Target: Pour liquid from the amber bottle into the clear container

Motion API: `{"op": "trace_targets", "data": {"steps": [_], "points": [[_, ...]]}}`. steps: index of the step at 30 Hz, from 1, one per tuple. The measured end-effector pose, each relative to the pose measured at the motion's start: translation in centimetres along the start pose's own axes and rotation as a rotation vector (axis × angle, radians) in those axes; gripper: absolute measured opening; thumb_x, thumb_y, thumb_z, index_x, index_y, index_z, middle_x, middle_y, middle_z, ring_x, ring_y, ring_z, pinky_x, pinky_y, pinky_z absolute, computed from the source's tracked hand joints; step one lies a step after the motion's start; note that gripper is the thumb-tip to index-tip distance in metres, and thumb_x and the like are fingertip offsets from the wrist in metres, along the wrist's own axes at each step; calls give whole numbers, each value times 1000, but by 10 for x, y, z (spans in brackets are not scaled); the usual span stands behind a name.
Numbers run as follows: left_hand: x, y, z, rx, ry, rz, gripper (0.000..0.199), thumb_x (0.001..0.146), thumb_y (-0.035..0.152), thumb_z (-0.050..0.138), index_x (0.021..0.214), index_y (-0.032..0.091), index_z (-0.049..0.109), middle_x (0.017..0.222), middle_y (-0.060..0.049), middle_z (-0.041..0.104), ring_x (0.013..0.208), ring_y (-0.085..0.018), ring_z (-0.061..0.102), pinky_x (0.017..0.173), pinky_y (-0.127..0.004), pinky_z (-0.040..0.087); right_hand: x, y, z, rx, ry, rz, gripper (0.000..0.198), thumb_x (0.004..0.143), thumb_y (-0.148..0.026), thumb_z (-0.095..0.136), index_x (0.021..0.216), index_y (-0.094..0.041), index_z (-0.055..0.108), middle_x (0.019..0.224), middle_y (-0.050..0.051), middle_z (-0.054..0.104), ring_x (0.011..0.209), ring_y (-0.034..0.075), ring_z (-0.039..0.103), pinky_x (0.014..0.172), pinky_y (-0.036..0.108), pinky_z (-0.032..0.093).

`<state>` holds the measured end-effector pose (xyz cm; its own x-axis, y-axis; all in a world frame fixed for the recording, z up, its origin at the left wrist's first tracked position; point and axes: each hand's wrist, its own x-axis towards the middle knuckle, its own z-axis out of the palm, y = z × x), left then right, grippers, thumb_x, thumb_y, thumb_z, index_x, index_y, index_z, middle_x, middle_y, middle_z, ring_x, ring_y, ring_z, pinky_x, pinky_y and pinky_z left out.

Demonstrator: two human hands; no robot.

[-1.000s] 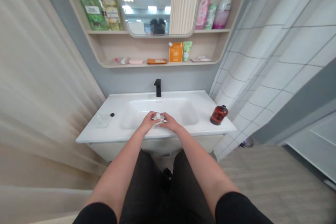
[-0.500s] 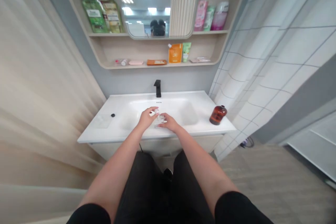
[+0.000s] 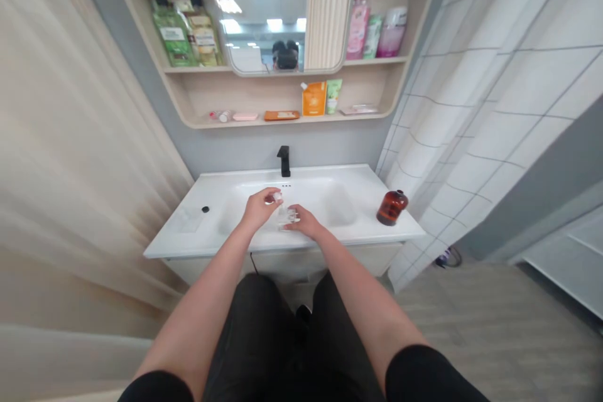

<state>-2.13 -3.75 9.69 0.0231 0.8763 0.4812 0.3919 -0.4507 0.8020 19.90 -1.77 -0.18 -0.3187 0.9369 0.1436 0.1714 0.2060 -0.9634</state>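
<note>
One clear container (image 3: 286, 218) (right hand (image 3: 306, 222))

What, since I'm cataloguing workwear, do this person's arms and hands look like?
Short, plain black sleeves leave both forearms bare. The left hand and right hand are ungloved, and no watch or bracelet shows on either arm.

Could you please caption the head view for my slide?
At a sink, the left hand holds a whitish piece, the right hand a clear object.
</note>
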Motion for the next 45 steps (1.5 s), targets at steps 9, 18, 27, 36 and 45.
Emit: {"op": "trace_targets", "data": {"steps": [9, 18, 27, 36, 45], "points": [[-35, -34, -24, -223, 270, -212, 49, 73, 46, 90, 110, 22, 70, 103, -7, 80, 91, -22, 76, 91, -39, 60, 4, 6, 0, 3, -2, -4, 75, 56, -43, 99, 123, -28, 67, 107, -1, 74, 100, 26, 69, 96, 43, 59], [-111, -76, -104, 38, 489, -419, 39, 76, 51, 80, 100, 22, 69, 89, -3, 75, 84, -23, 72, 81, -37, 59, 1, 1, -2, 11, -4, -5, 73, 57, -41, 99, 122, -29, 68, 105, -1, 74, 100, 27, 69, 97, 44, 57], [-148, -122, -217, 651, 423, -475, 32, 79, 49, 72, 98, 23, 72, 96, -6, 76, 98, -31, 72, 91, -41, 56, 1, 0, -1, 23, 3, 4, 73, 56, -41, 99, 121, -28, 68, 106, 1, 74, 102, 29, 69, 95, 45, 59], [-150, -143, -226, 701, 408, -500, 41, 84, 56, 69, 110, 24, 74, 111, -8, 79, 103, -32, 73, 93, -43, 56, 1, 3, -2, 17, -4, -10, 73, 58, -44, 98, 123, -28, 68, 106, 0, 74, 99, 27, 69, 98, 45, 58], [-150, -117, -214, 756, 563, -252, 38, 89, 48, 67, 115, 21, 70, 120, -15, 74, 119, -38, 67, 111, -54, 51, 0, 1, -2, 13, -6, -14, 72, 59, -44, 98, 122, -29, 68, 108, 1, 74, 103, 28, 70, 95, 44, 60]]}}
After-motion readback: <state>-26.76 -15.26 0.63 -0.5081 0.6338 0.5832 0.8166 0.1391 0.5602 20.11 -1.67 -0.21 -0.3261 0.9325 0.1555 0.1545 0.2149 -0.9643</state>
